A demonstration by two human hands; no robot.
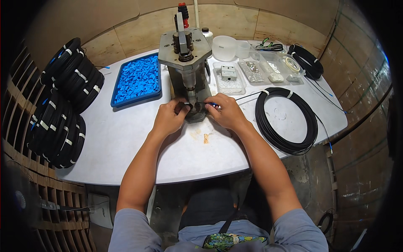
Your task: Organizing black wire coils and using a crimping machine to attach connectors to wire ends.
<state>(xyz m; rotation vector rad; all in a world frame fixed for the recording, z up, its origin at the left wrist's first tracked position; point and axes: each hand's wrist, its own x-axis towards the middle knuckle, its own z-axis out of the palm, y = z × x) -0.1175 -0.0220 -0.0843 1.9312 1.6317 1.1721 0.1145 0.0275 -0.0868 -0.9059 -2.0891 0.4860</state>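
A metal bench press (pixel 185 67) stands at the table's middle, its ram pointing down at a small base between my hands. My right hand (pixel 226 112) pinches a thin black cable with a blue connector (pixel 213 104) at its end, right beside the ram's tip. That cable runs right to a large black cable coil (pixel 257 111) lying on the table. My left hand (pixel 168 118) is closed at the base's left side, thumb against the curled fingers. Something dark shows by its fingertips, too small to tell.
A blue tray (pixel 113 101) of small blue parts lies left of the press. Tied black coils (pixel 63 126) are stacked at the left edge. Clear plastic boxes (pixel 252 71), a white tub (pixel 224 48), pliers (pixel 268 46) and another coil (pixel 305 61) stand at the back right.
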